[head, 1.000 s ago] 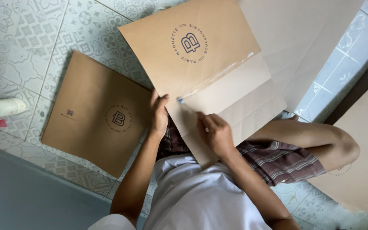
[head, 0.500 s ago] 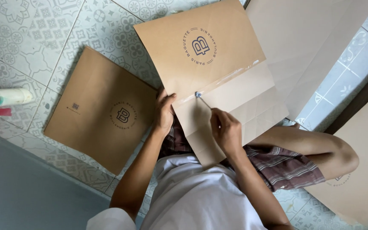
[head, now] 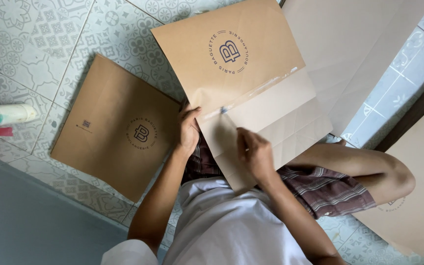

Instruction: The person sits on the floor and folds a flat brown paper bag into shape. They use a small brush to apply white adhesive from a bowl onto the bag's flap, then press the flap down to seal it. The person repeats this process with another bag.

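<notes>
Patterned floor tiles [head: 35, 44], a flat brown paper bag [head: 119, 132] left, a white bottle [head: 6, 115] beyond.

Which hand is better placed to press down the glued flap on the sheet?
Probably the right hand: it lies on the pale flap just below the glue line. The left hand grips the sheet at its edge, steadying it.
</notes>
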